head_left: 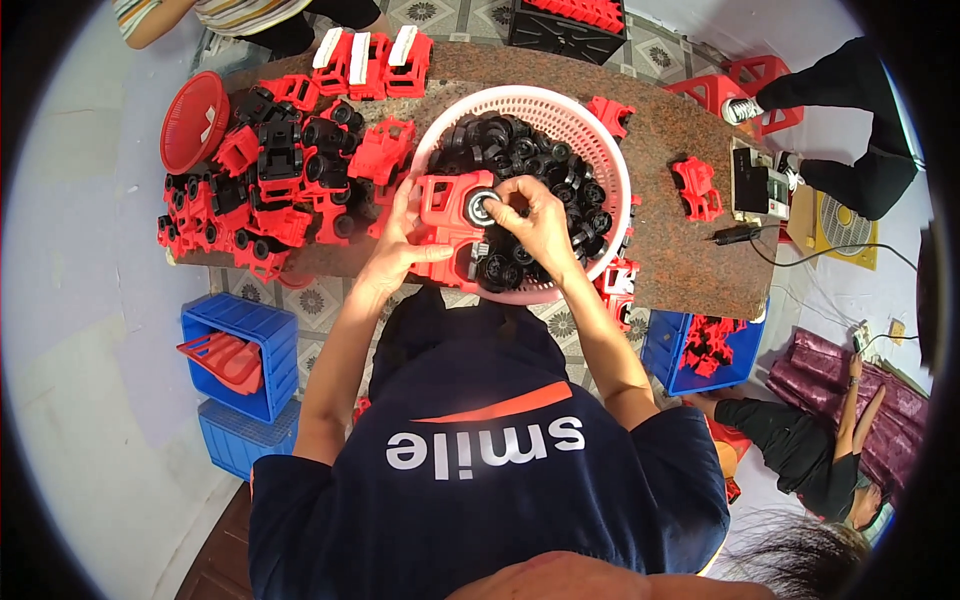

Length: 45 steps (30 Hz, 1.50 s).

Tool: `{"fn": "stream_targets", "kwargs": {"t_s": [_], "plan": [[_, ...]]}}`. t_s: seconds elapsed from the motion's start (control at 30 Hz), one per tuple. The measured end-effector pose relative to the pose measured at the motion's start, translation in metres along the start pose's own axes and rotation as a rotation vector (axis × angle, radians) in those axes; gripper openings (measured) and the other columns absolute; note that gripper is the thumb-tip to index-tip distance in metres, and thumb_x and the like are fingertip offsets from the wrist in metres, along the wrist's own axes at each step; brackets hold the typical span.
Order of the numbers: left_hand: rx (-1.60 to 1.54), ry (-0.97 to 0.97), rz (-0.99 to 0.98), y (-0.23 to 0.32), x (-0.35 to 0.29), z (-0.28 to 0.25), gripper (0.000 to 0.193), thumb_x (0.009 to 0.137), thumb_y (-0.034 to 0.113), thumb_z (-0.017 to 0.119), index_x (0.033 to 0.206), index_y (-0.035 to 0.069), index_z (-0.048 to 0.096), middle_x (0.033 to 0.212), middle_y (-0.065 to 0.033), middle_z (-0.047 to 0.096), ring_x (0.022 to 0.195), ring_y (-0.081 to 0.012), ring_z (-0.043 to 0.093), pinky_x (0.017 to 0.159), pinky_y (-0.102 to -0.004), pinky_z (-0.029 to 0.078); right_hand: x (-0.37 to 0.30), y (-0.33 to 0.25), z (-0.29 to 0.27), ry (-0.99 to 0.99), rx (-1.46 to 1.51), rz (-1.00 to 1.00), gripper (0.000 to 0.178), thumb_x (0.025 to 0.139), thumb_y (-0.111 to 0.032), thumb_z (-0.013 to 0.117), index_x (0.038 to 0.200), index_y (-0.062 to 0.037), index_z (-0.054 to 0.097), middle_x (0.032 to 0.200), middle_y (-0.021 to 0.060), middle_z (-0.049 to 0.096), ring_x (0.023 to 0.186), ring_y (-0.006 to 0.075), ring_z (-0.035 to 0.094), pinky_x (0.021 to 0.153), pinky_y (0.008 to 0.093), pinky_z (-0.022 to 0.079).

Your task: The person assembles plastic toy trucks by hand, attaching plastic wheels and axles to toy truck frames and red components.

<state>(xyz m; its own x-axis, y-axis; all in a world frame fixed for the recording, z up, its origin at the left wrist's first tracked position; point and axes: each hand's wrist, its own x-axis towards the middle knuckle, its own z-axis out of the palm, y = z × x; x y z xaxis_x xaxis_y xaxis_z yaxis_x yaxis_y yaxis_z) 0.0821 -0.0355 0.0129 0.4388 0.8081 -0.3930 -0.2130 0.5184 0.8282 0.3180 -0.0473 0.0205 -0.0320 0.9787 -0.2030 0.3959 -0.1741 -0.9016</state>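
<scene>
Gripping red toy truck body (440,196) in left hand (397,243), over left part of perforated pink basket (622,190); pinching black wheel (479,208) against it with right hand (541,226); best to brace firmly, align square, press evenly

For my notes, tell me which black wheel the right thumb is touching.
The wheel at the red toy body in the left hand, with the right hand on it; the loose wheels lie heaped in the pink basket.

well back from the bare fingers (523,187), a navy short-sleeved shirt (470,525) bears large white lettering (485,448). a tapering orange-red stripe (500,402) sits nearer the fingers.
</scene>
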Motion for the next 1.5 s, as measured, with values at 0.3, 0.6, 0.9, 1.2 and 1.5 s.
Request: {"fn": "stream_targets", "kwargs": {"t_s": [0.3,0.6,0.9,1.2,1.5], "plan": [[0.098,0.026,-0.105,-0.004,-0.021,0.015,0.106,0.067,0.015,0.088,0.148,0.007,0.02,0.133,-0.011,0.048,0.123,-0.022,0.048,0.103,-0.0377,0.041,-0.029,0.014,0.044,-0.092,0.361,-0.075,0.054,0.078,-0.019,0.069,0.126,-0.0003,0.056,0.12,0.0129,0.057,0.107,0.021,0.057,0.092,0.032,0.046],[-0.216,0.432,-0.01,-0.022,-0.006,0.005,0.078,0.078,0.009,0.077,0.139,0.007,0.029,0.125,-0.0109,0.053,0.111,-0.0226,0.058,0.09,-0.0404,0.053,0.125,0.045,0.011,-0.025,-0.562,0.081,0.042,0.091,-0.045,0.06,0.107,-0.0082,0.068,0.108,0.0159,0.068,0.1,0.032,0.066,0.082,0.0417,0.053],[-0.175,0.578,0.131,-0.008,0.028,0.004,0.082,0.08,0.006,0.076,0.142,0.009,0.023,0.127,-0.012,0.054,0.114,-0.0196,0.057,0.097,-0.0356,0.049,0.086,0.083,-0.003,0.081,0.362,0.158,0.03,0.078,-0.007,0.076,0.104,0.0005,0.064,0.085,0.0069,0.07,0.078,0.0133,0.066,0.07,0.0263,0.052],[-0.099,0.492,0.111,-0.005,0.034,0.006,0.092,0.078,0.009,0.079,0.145,0.007,0.016,0.13,-0.0131,0.051,0.114,-0.0214,0.057,0.097,-0.0387,0.049,0.009,0.02,0.034,-0.281,0.299,0.088,0.036,0.083,-0.01,0.075,0.116,-0.003,0.061,0.098,0.0007,0.063,0.089,0.0075,0.059,0.078,0.0225,0.049],[-0.024,0.24,0.209,-0.012,-0.033,0.025,0.101,0.07,-0.005,0.077,0.145,0.01,0.011,0.135,-0.0116,0.045,0.12,-0.024,0.052,0.103,-0.0415,0.044,-0.026,0.014,0.058,-0.329,0.738,0.155,0.073,0.084,-0.018,0.07,0.145,0.0008,0.033,0.119,0.0158,0.059,0.106,0.0227,0.059,0.092,0.0346,0.048]]}}
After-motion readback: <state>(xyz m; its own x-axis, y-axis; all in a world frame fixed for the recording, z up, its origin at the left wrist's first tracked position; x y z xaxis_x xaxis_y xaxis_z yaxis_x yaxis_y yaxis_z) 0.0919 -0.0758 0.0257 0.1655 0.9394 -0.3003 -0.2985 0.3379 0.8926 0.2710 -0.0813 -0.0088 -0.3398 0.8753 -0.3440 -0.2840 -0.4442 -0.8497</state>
